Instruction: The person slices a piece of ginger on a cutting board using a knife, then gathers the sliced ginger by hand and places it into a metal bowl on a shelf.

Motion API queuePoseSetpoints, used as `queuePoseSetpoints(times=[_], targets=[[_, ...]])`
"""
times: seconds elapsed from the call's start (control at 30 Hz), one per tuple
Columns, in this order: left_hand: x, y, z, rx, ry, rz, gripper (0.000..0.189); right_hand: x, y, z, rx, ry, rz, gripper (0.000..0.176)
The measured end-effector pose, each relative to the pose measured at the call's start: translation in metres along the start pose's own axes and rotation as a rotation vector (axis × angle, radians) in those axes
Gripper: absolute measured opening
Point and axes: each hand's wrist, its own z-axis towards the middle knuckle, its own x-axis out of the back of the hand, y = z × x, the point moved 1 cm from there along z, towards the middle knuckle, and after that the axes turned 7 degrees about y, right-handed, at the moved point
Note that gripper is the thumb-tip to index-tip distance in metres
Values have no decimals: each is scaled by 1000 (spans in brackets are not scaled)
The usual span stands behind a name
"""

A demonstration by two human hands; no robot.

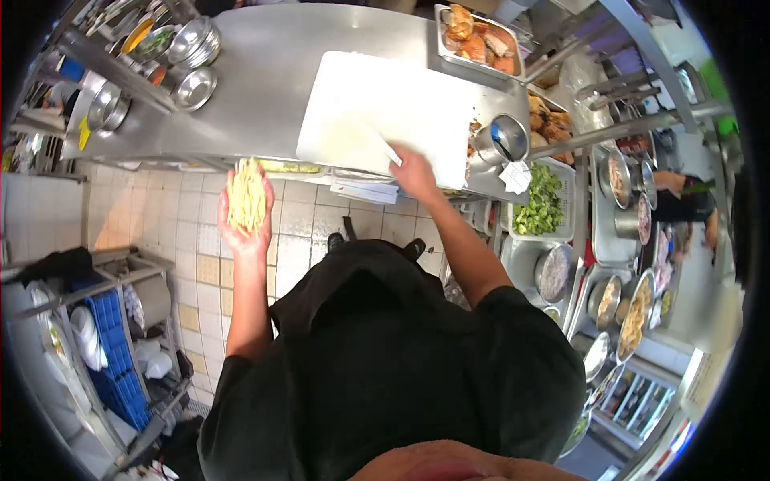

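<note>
My left hand (248, 216) is held out over the tiled floor, left of the counter's front edge. A heap of pale yellow strips (247, 196) lies on its palm, with the fingers under and around them. Over the lower edge of the white cutting board (385, 104), my right hand (414, 172) is closed on a knife (391, 152). Its light blade points up and left over the board and is hard to tell from the white surface.
A tray of roasted meat (479, 48) stands at the counter's back right. Beside the board is a metal pot (508, 138), with chopped greens (541, 200) below it. Metal bowls (195, 88) sit at the upper left. A rack (120, 353) stands lower left. Another person (682, 200) is far right.
</note>
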Motion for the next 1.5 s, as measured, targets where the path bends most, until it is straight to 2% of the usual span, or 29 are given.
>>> queuePoseSetpoints(times=[0.03, 0.13, 0.17, 0.2, 0.23, 0.27, 0.33, 0.37, 0.4, 0.43, 0.5, 0.57, 0.67, 0.77, 0.87, 0.93, 1.1, 1.2, 1.27, 1.3, 1.33, 1.37, 1.4, 1.43, 1.5], targets=[[10, 11, -1, -15, 26, 22, 43, -4, 18, 21, 12, 223, -99, 48], [37, 31, -5, -23, 105, 21, 43, -9, 23, 57, -166, 329, -230, 49], [44, 41, -7, -42, 127, 9, 44, -20, 18, 55, -108, 326, -288, 49], [51, 51, -9, 14, 126, -6, 43, -33, 12, 50, -41, 278, -266, 49], [58, 58, -11, 48, 118, -23, 43, -41, 1, 41, 11, 140, -290, 55], [64, 66, -12, 63, 100, -42, 43, -57, 2, 31, 192, 43, -307, 56], [73, 82, -6, -15, 109, -20, 41, -69, -20, 12, 295, -279, -270, 56], [66, 87, -8, -57, 131, -53, 40, -71, -38, 3, 318, -342, -382, 55], [58, 93, -6, -92, 153, -93, 39, -81, -27, -5, 427, -266, -277, 54], [52, 103, -2, -127, 119, -113, 38, -83, -30, -13, 451, -148, -199, 51], [45, 120, 5, -156, 80, -135, 37, -83, -27, -11, 284, 37, -94, 49], [26, 139, 9, -222, 66, -146, 36, -55, -52, -11, -14, 62, -105, 49], [7, 178, 13, -286, -4, -151, 37, -44, -3, 10, 55, 330, -114, 50], [-23, 218, 18, -374, -59, -180, 38, -23, 14, 14, 25, 387, -320, 47], [-63, 262, 20, -508, -38, -144, 36, -28, 50, 14, 90, 407, -545, 46], [-85, 298, 31, -563, -77, -151, 36, -33, 59, 11, 88, 444, -544, 45], [-174, 376, 76, -625, -334, -195, 39, -52, 59, 8, -5, 502, -636, 45], [-255, 410, 98, -574, -495, -191, 42, -52, 59, 7, -7, 487, -657, 50], [-318, 433, 109, -687, -488, -163, 37, -50, 54, 10, -47, 463, -677, 52], [-348, 449, 115, -643, -566, -159, 39, -53, 50, 10, -70, 448, -685, 53], [-380, 466, 124, -707, -555, -173, 39, -54, 45, 8, -79, 450, -681, 54], [-410, 489, 137, -675, -560, -120, 39, -56, 43, 8, -86, 454, -678, 54], [-443, 487, 142, -829, -569, -102, 51, -54, 40, 9, -92, 459, -677, 55], [-475, 491, 152, -924, -538, -49, 49, -50, 32, 11, -190, 386, -641, 54], [-531, 497, 168, -987, -498, 59, 43, -52, 39, 16, -204, 409, -695, 56]])
